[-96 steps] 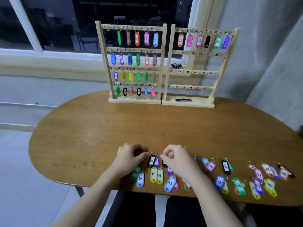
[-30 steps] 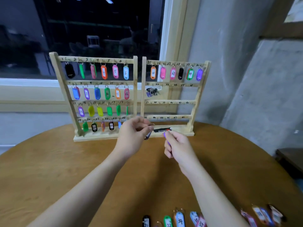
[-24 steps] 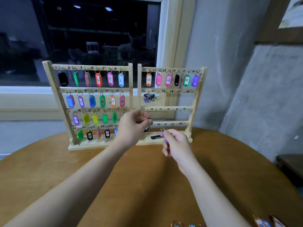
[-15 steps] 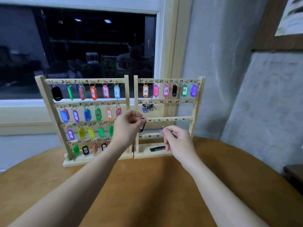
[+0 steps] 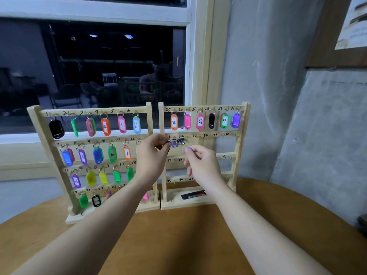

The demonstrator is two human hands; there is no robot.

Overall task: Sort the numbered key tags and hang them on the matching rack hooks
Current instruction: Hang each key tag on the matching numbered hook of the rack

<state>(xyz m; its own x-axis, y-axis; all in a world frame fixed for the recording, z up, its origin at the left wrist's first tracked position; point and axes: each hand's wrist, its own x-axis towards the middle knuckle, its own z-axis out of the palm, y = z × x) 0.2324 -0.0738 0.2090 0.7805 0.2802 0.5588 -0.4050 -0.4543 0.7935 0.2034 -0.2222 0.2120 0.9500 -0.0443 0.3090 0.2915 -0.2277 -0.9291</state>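
Raised hands (image 5: pixel 153 153) pinch plastic tags (image 5: pixel 188 150) at wooden rack (image 5: pixel 202 133).

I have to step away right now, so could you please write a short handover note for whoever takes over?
Left hand pinches a black tag by hook 31 of the right rack.
Right hand pinches a purple tag near hook 32.
Done: left rack looks largely filled where visible; 25 to 30 hang on the right rack's top row.
Left: hang these two, then fill the lower right rows.
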